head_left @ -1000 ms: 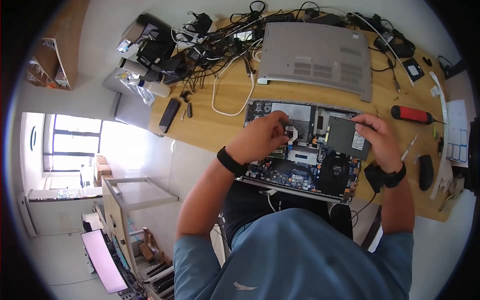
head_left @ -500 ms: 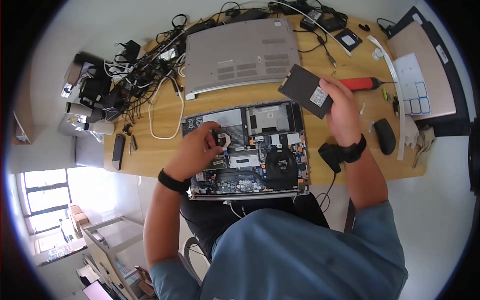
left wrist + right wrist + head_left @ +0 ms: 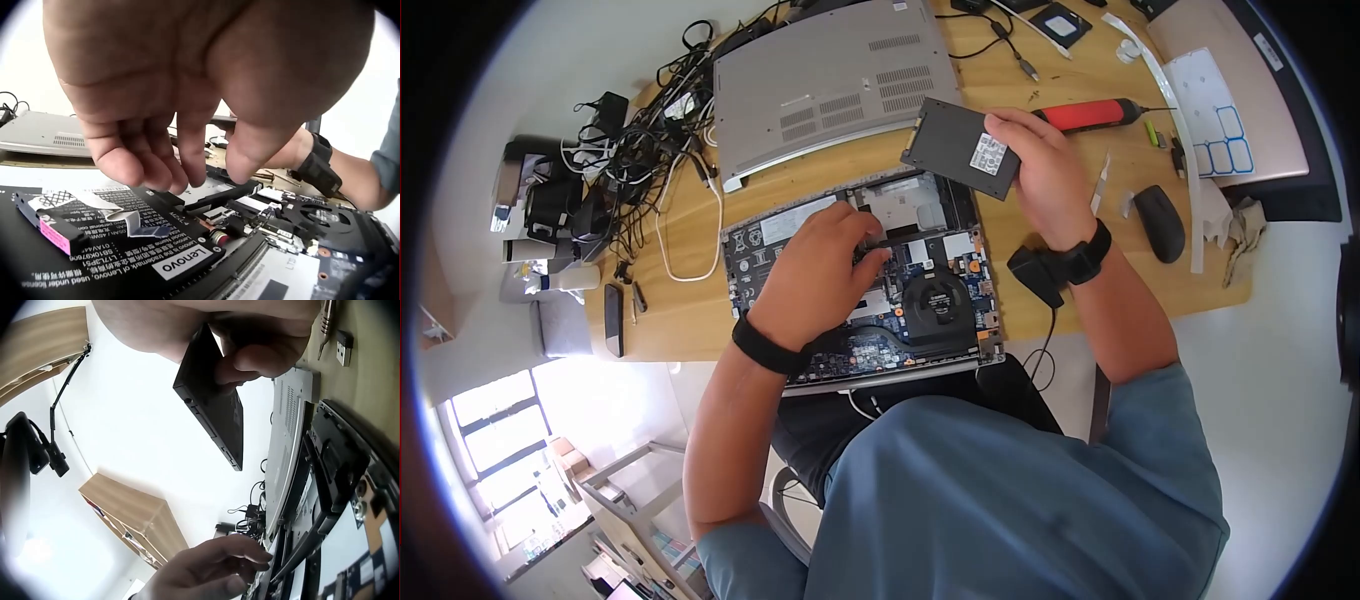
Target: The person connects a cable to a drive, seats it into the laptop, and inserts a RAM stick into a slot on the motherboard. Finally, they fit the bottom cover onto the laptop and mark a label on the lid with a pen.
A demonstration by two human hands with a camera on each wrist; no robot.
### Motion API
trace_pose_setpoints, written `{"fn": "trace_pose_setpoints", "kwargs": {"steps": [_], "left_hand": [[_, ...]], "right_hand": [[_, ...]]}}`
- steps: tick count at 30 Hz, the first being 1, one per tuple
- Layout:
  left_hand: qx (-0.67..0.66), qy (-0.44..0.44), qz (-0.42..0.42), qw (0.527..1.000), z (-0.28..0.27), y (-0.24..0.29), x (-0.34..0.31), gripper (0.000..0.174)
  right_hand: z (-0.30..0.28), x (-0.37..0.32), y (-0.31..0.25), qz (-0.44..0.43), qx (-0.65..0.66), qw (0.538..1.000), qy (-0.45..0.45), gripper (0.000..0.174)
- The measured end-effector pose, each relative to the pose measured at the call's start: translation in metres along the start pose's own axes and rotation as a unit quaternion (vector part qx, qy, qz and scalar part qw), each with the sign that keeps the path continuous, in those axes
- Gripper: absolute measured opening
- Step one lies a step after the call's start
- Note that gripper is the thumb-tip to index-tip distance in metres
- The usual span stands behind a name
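Note:
My right hand [image 3: 1050,180] holds a flat black 2.5-inch drive [image 3: 950,145] with a white label, raised above the laptop's far right corner. In the right wrist view, thumb and fingers pinch the drive [image 3: 209,403] by one side. Over the opened laptop [image 3: 865,350], my left hand [image 3: 820,265] hovers with its fingertips near the drive bay [image 3: 900,205]. The left wrist view shows its thumb and forefinger apart, with a black strip [image 3: 219,199] just below them. A connector with a pink label [image 3: 62,236] and its white ribbon cable [image 3: 94,201] lie on the Lenovo battery [image 3: 144,250].
The grey bottom cover [image 3: 830,85] lies behind the laptop. A red screwdriver [image 3: 1090,113] and a black mouse [image 3: 1160,222] are at the right. Tangled cables [image 3: 635,140] fill the back left. A black box [image 3: 1035,275] hangs by my right wrist strap.
My left hand has let go of the ribbon cable and moved right toward the drive bay. My right hand has lifted the drive up and away from the laptop.

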State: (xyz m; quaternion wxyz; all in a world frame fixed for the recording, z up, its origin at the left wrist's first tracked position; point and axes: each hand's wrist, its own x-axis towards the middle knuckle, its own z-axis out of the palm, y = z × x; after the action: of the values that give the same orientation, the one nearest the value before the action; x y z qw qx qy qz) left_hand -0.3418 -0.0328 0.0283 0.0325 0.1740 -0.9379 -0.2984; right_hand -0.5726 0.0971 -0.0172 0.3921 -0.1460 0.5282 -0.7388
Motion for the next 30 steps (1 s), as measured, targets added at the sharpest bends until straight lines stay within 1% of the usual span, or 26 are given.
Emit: {"fn": "trace_pose_setpoints", "kwargs": {"steps": [2,4,6,8,10,12,14,15,17,18,19,20,22,23,24,25,26,27,30], "left_hand": [[0.044,-0.025,0.013,0.999,0.005,-0.003,0.006,0.017],[0.048,-0.032,0.009,0.998,0.008,-0.004,0.011,0.015],[0.054,-0.041,0.006,0.998,0.012,-0.005,0.015,0.014],[0.080,-0.021,0.048,0.995,0.015,-0.008,0.016,0.011],[0.074,-0.021,0.051,0.996,0.016,-0.009,0.016,0.011],[0.069,-0.021,0.054,0.996,0.015,-0.010,0.015,0.011],[0.002,-0.019,0.019,1.000,0.008,-0.005,0.014,0.010],[0.003,-0.021,0.019,1.000,0.003,0.000,0.014,0.010],[-0.090,-0.044,-0.117,0.988,-0.010,0.014,0.012,0.008],[-0.089,-0.043,-0.117,0.988,-0.013,0.017,0.009,0.008],[-0.103,-0.024,-0.102,0.989,-0.016,0.019,0.005,0.009],[-0.116,-0.004,-0.087,0.989,-0.019,0.022,0.001,0.010],[-0.098,0.002,-0.074,0.992,-0.026,0.033,-0.009,0.010],[-0.082,0.007,-0.062,0.995,-0.027,0.038,-0.014,0.011],[-0.067,0.022,-0.043,0.997,-0.026,0.041,-0.019,0.013],[-0.067,0.029,-0.044,0.996,-0.026,0.043,-0.024,0.013],[-0.057,0.044,-0.031,0.997,-0.025,0.044,-0.029,0.013],[-0.048,0.061,-0.017,0.997,-0.025,0.046,-0.033,0.014],[-0.060,0.091,-0.011,0.994,-0.022,0.049,-0.043,0.014]], "right_hand": [[0.000,0.000,0.001,-0.012,-0.006,1.000,0.009,0.028],[-0.002,0.001,0.003,-0.019,-0.015,1.000,-0.012,0.029],[-0.002,0.001,0.003,-0.021,-0.012,1.000,-0.012,0.029],[-0.003,0.002,0.004,-0.023,-0.009,1.000,-0.012,0.029],[-0.004,0.003,0.005,-0.028,-0.013,0.999,-0.024,0.028],[-0.002,0.002,0.003,-0.029,0.001,0.999,-0.015,0.028],[-0.003,0.002,0.004,-0.032,0.014,0.999,-0.008,0.028],[-0.005,0.003,0.005,-0.039,0.021,0.999,-0.010,0.029],[-0.006,0.003,0.006,-0.046,0.030,0.998,-0.014,0.030],[-0.005,0.003,0.005,-0.045,0.058,0.997,-0.008,0.030],[-0.004,0.003,0.004,-0.045,0.086,0.995,-0.004,0.030],[-0.004,0.003,0.002,-0.047,0.087,0.995,-0.007,0.030],[-0.005,0.000,-0.002,-0.052,0.128,0.987,-0.082,0.027],[-0.005,-0.002,-0.002,-0.052,0.127,0.987,-0.088,0.027],[-0.005,-0.004,-0.002,-0.051,0.138,0.982,-0.115,0.025],[-0.004,-0.007,-0.003,-0.050,0.148,0.977,-0.141,0.024],[-0.003,-0.012,-0.004,-0.052,0.135,0.978,-0.152,0.020],[-0.002,-0.014,-0.005,-0.053,0.132,0.977,-0.158,0.020],[-0.007,-0.017,-0.010,-0.029,0.108,0.957,-0.268,0.011]]}}
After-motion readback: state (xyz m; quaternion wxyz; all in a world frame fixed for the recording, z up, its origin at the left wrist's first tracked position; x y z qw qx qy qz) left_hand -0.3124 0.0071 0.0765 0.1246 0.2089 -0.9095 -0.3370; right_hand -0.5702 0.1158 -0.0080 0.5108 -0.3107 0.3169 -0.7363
